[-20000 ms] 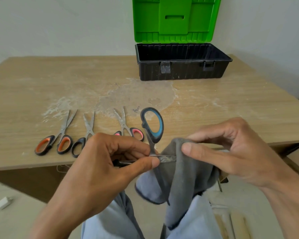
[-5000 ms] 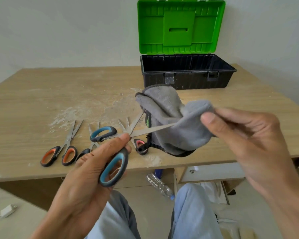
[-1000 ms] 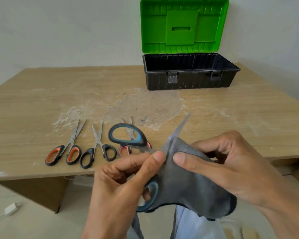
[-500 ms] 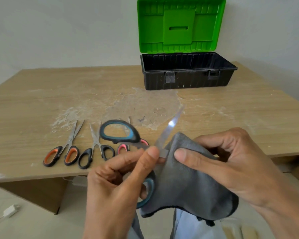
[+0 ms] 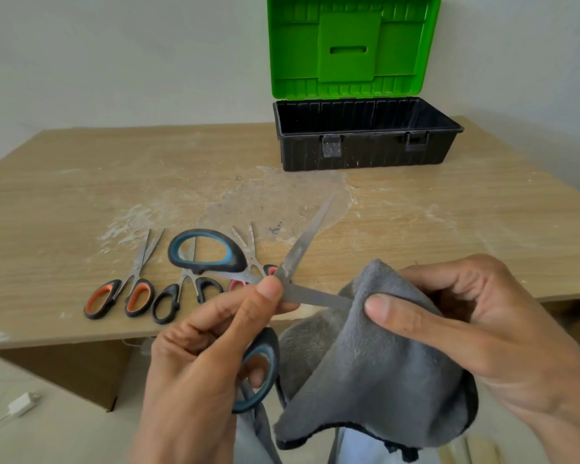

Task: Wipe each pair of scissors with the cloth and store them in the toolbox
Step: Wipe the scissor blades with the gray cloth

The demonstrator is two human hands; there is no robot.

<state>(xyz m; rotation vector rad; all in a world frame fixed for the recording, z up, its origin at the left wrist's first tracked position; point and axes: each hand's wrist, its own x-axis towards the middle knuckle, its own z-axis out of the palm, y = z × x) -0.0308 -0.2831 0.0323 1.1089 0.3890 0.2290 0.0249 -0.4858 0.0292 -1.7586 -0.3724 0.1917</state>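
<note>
Clamping the left grip (image 5: 198, 356) on the blue scissors (image 5: 297, 254) at the pivot, off the near bench (image 5: 449, 222) edge, blades spread for wiping one at a time. Pinching the grey cloth (image 5: 365, 370) round the lower blade with the right grip (image 5: 482, 323). Leaving three more scissors (image 5: 182, 281) near left, open toolbox (image 5: 365, 155) far right, ready for storing.

Grey cloth (image 5: 365, 356); blue-black scissors (image 5: 208, 252); green-lidded black toolbox (image 5: 365, 145).

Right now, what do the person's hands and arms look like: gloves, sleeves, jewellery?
Both the left hand and the right hand are bare: no gloves, rings or watch show. No sleeves reach into view on either side. The nails on the fingers are short and unpainted.
</note>
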